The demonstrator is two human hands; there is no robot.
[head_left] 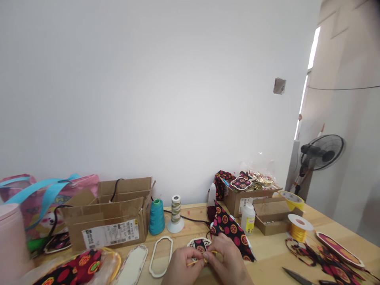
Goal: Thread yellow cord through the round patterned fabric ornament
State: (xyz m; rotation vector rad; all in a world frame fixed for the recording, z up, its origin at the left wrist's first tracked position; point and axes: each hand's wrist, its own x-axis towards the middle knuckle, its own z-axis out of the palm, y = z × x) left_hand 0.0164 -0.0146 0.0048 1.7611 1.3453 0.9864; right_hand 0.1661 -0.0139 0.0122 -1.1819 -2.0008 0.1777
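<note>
My left hand [183, 266] and my right hand [228, 258] meet at the front middle of the table, thumbs and fingers pinched close together. Between them runs a thin yellow cord [190, 263], and both hands grip it. Just behind my fingers lies a white fretwork frame [200, 242] backed with dark patterned fabric; my hands partly cover it. Left of my left hand rests a white oblong frame [151, 261] with an open centre. A folded piece of dark patterned fabric [230, 225] lies behind my right hand.
Cardboard boxes [113, 221] stand at the back left and back right [234, 200]. Thread cones [156, 217], a glue bottle [248, 217] and a yellow cord spool [299, 229] stand between and beside them. Scissors [297, 275] lie at the front right. A fan [323, 152] stands beyond the table.
</note>
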